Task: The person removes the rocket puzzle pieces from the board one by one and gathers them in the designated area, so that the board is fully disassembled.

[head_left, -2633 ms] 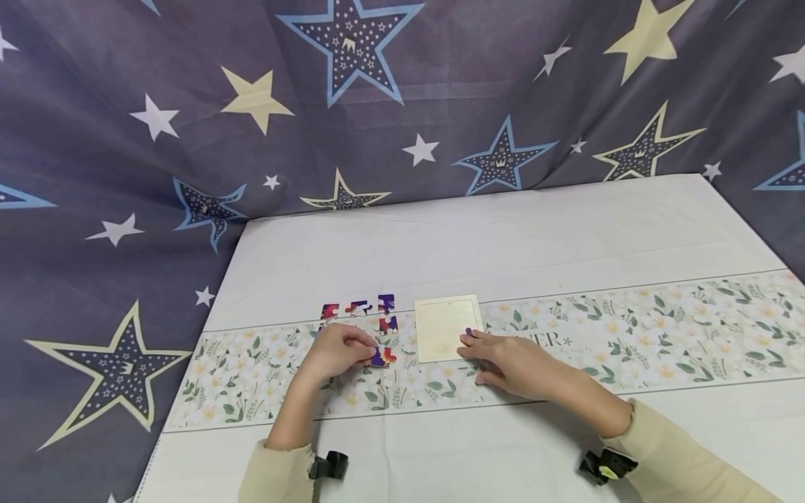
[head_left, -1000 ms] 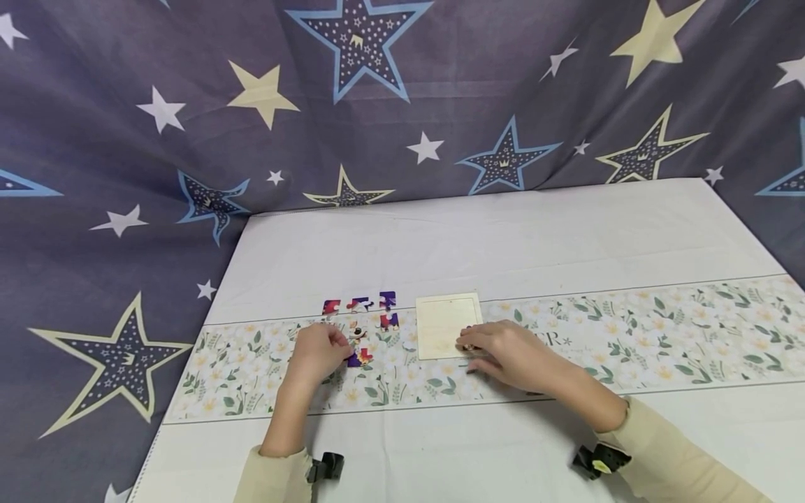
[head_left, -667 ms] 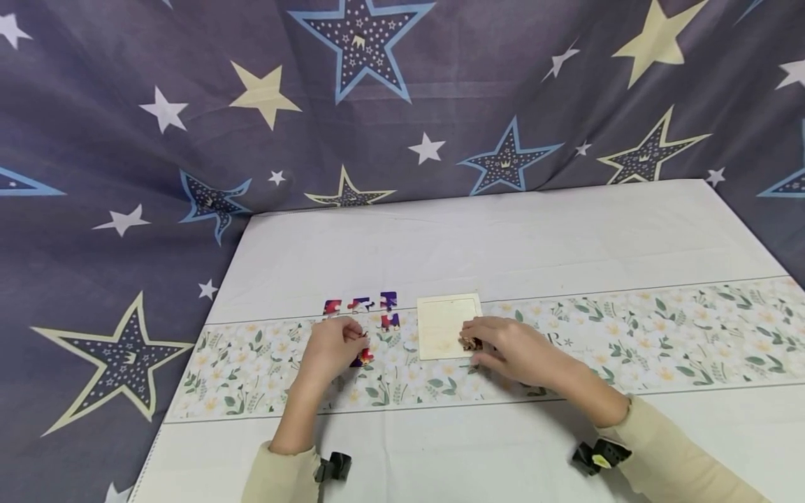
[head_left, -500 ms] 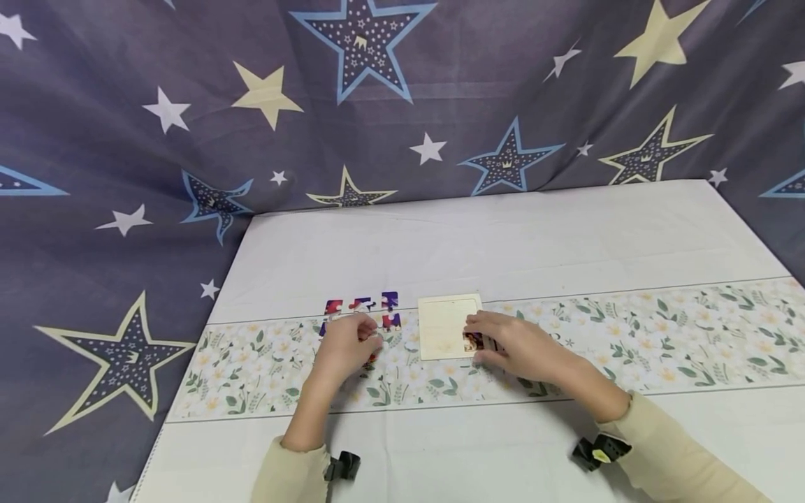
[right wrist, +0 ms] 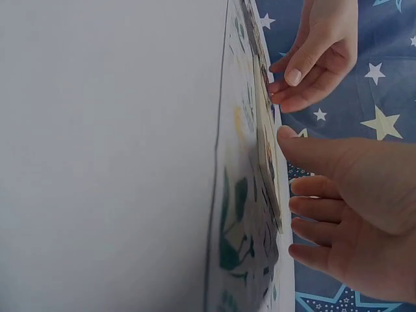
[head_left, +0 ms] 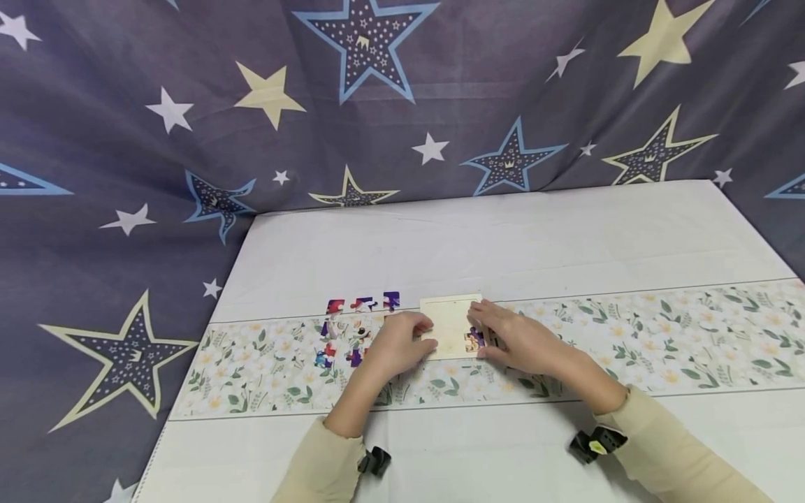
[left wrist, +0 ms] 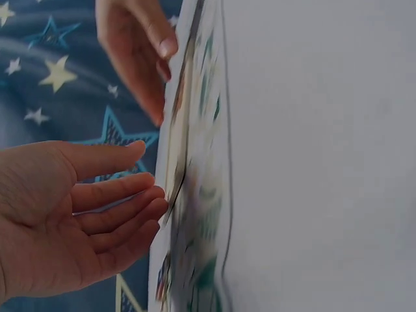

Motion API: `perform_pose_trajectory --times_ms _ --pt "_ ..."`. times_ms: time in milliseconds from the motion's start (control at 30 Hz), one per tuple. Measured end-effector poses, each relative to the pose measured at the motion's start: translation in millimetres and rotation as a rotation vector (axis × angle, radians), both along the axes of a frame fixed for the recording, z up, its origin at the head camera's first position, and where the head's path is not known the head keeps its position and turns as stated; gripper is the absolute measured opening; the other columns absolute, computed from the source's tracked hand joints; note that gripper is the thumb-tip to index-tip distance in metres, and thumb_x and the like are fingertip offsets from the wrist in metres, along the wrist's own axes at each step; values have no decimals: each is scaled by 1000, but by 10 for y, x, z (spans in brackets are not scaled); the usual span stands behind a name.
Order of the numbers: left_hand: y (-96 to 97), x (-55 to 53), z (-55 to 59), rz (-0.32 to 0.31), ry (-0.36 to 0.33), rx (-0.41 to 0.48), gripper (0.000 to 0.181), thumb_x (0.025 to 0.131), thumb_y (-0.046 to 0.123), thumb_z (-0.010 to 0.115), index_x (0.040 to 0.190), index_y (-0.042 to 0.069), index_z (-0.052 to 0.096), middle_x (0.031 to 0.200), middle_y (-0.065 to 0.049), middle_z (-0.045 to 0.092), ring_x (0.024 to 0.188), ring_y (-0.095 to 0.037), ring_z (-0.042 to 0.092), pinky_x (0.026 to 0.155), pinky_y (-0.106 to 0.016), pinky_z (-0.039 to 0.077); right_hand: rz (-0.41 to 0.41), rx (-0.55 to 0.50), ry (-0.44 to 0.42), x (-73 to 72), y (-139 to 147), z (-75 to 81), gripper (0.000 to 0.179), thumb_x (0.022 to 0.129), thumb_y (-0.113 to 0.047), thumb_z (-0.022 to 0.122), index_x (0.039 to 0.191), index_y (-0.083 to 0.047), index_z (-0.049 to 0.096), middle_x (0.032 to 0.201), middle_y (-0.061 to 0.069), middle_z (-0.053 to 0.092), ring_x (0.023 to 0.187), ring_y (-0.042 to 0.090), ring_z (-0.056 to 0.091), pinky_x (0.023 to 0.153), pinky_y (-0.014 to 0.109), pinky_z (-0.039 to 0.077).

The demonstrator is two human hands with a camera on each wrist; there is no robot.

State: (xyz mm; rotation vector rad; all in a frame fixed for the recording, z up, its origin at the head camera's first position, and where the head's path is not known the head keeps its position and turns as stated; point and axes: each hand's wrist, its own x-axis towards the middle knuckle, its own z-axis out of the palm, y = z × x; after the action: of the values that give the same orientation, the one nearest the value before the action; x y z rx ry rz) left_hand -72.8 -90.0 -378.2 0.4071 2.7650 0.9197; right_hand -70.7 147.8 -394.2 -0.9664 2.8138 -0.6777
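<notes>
A pale square puzzle tray (head_left: 448, 323) lies on the floral runner, with one jigsaw piece (head_left: 474, 340) in its lower right corner. At the tray's left edge is my left hand (head_left: 399, 344), its fingers loosely bent and nothing between thumb and fingers in the left wrist view. My right hand (head_left: 518, 341) is at the opposite edge, fingertips right by the rim, likewise holding nothing. Loose jigsaw pieces (head_left: 335, 306) in red, purple and white are laid out in rough rows left of the tray. My left hand hides part of that group.
The white tabletop (head_left: 478, 447) carries a floral runner (head_left: 629, 342) across its middle. A dark curtain printed with stars (head_left: 409, 126) hangs behind and to the left. Black wrist cameras (head_left: 375, 461) sit at both sleeves.
My left hand has left the loose pieces and come right to the tray's edge. My right hand let go of a jigsaw piece, now lying in the tray's corner.
</notes>
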Motion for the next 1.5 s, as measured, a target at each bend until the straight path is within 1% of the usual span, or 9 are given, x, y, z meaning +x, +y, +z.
perform_pose_trajectory --times_ms 67,167,267,433,567,867,1100,1267,1500 --pt "63 2 -7 -26 -6 -8 28 86 17 71 110 3 69 104 -11 70 97 -23 65 87 -38 53 -4 -3 -19 -14 2 -5 66 88 -28 70 142 0 43 149 22 42 138 39 40 107 52 40" --pt "150 3 -14 -49 -5 -25 30 86 19 71 112 4 69 106 -10 70 98 -23 64 88 -38 52 -12 -6 -49 -33 8 -9 69 87 -28 70 143 0 41 150 21 40 139 38 39 108 52 39" --pt "222 -1 -16 -71 10 -56 31 86 20 72 112 5 69 108 -9 70 100 -23 64 89 -37 52 -25 -1 -66 -50 15 -6 71 87 -28 71 144 0 40 151 20 39 140 38 38 109 52 38" --pt "311 -14 -24 -90 40 -123 32 85 22 73 112 6 69 111 -8 69 107 -23 63 95 -36 50 -25 8 -73 -86 49 -6 69 87 -26 71 143 1 41 151 22 39 140 39 36 108 54 38" --pt "378 -29 -33 -101 43 -138 32 85 23 72 113 7 69 113 -8 69 110 -24 63 97 -36 49 -35 20 -76 -108 91 -11 67 87 -25 71 142 0 43 151 22 38 140 40 36 107 53 39" --pt "549 -53 -27 -155 45 -183 34 85 24 72 115 8 69 111 -6 69 108 -21 63 95 -32 50 -28 31 -68 -139 134 -39 65 86 -27 72 139 1 48 150 22 39 139 40 37 107 53 39" --pt "663 -73 -33 -202 90 -246 35 85 27 73 115 9 70 110 -7 69 105 -21 64 92 -31 52 -24 10 -51 -118 123 -56 63 85 -25 72 137 3 49 150 22 40 139 39 38 107 52 40" --pt "708 -73 -33 -214 88 -247 32 86 28 71 112 9 72 108 -6 69 101 -19 63 87 -30 52 -22 6 -39 -109 118 -74 64 85 -26 72 138 3 48 149 23 40 139 39 38 106 51 41" --pt "731 -73 -36 -215 90 -244 24 88 24 69 108 10 73 107 -5 68 101 -19 63 86 -29 53 -27 4 -24 -102 128 -69 66 85 -26 73 138 3 47 148 23 41 138 40 39 104 51 43"
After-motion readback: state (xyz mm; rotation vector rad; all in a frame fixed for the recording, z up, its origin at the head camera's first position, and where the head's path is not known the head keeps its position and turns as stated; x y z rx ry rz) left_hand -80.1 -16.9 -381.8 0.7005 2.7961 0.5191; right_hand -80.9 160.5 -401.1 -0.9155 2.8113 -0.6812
